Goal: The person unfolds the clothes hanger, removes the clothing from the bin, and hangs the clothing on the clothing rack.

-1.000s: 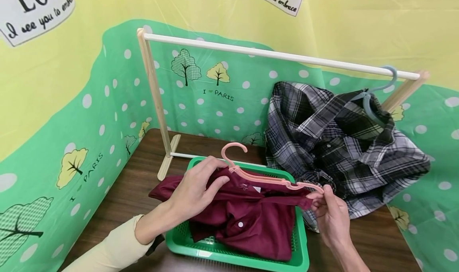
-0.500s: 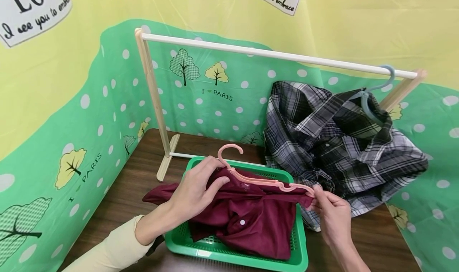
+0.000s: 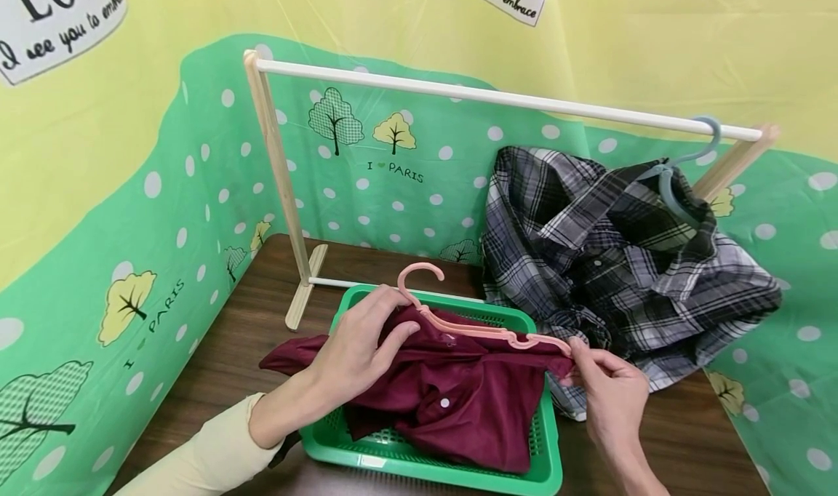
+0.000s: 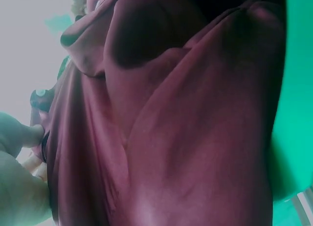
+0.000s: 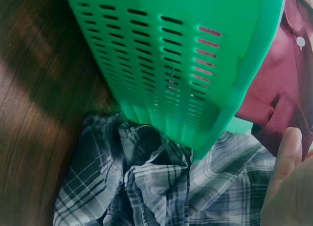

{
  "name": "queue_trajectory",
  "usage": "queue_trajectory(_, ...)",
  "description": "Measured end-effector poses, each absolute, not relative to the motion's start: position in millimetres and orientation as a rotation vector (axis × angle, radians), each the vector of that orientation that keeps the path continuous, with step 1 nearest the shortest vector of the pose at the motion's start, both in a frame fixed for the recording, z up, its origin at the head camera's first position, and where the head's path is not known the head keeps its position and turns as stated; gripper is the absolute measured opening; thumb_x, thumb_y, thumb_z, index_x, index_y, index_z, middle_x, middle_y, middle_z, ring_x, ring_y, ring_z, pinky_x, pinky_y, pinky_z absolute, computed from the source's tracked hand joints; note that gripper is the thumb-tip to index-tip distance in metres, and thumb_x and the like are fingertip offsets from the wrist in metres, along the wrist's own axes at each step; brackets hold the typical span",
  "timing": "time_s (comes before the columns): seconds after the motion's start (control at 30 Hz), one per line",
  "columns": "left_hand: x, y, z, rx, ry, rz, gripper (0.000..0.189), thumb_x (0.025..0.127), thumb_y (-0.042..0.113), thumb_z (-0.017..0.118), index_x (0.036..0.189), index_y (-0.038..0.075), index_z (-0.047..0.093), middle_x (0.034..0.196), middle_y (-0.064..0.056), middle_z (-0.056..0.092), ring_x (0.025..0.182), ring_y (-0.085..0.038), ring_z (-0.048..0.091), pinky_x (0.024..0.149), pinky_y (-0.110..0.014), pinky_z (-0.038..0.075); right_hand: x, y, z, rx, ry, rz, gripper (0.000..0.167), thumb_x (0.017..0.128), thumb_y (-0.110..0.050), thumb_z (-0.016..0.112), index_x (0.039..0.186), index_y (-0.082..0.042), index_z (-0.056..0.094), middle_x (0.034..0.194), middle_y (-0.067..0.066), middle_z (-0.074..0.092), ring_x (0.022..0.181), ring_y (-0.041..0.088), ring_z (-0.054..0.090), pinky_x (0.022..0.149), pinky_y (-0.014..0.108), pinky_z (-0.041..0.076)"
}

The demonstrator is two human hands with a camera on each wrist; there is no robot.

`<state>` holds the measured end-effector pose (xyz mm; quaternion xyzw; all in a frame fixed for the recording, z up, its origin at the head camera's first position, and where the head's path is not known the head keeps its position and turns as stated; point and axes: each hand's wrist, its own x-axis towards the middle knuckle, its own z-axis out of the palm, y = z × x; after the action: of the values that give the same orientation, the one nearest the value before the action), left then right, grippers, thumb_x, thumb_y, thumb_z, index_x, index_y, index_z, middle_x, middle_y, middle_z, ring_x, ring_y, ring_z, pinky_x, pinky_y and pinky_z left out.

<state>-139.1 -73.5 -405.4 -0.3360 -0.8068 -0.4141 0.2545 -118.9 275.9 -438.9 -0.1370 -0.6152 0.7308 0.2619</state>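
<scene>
A maroon shirt [image 3: 471, 401] with a white button lies bunched over a green basket [image 3: 548, 445], one part hanging past its left rim. Along the shirt's collar runs a pink clothes hanger [image 3: 468, 329], its hook pointing up. My left hand [image 3: 356, 350] grips the shirt's collar just left of the hook; its fingertips are partly hidden behind the cloth. At the hanger's right end, my right hand [image 3: 609, 390] pinches the maroon cloth between thumb and fingers, the thumb by the hanger tip. In the right wrist view, my thumb [image 5: 288, 152] lies against the maroon cloth.
Behind the basket stands a rack with a white rail [image 3: 458, 92] and wooden posts [image 3: 278, 169]. A black-and-white plaid shirt [image 3: 589, 263] hangs at its right end on a blue hanger [image 3: 710, 136], its lower part reaching the brown table [image 3: 694, 445] beside the basket.
The right hand first shifted a little left with the hanger's end, then slightly back right with the maroon cloth. The hanger has slid slightly left. The left hand keeps its grip.
</scene>
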Motion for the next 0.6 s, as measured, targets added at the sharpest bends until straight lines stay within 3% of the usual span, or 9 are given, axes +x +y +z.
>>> queue_trajectory(0.2,-140.6,-72.7,-405.5,-0.845,-2.178,-1.139,0.016,0.105,0.005,0.078,0.118,0.007,0.069,0.115,-0.007,0.074,0.104,-0.019,0.072,0.088,-0.037,0.063,-117.3,270.2,-436.0,-0.386,-1.603,1.969,0.033,0.103,0.000,0.079,0.071,0.005,0.078,0.065,0.005,0.079,0.043,0.014,0.068,0.047,0.025,0.058)
queue_trajectory(0.6,-139.7,-72.2,-407.7,-0.860,-2.176,-1.165,0.017,0.105,0.004,0.078,0.119,0.007,0.069,0.117,-0.007,0.075,0.107,-0.020,0.073,0.091,-0.038,0.064,-115.7,271.7,-433.5,-0.322,-1.514,2.128,0.032,0.104,0.012,0.071,0.074,0.003,0.081,0.072,0.005,0.082,0.050,0.011,0.070,0.050,0.023,0.059)
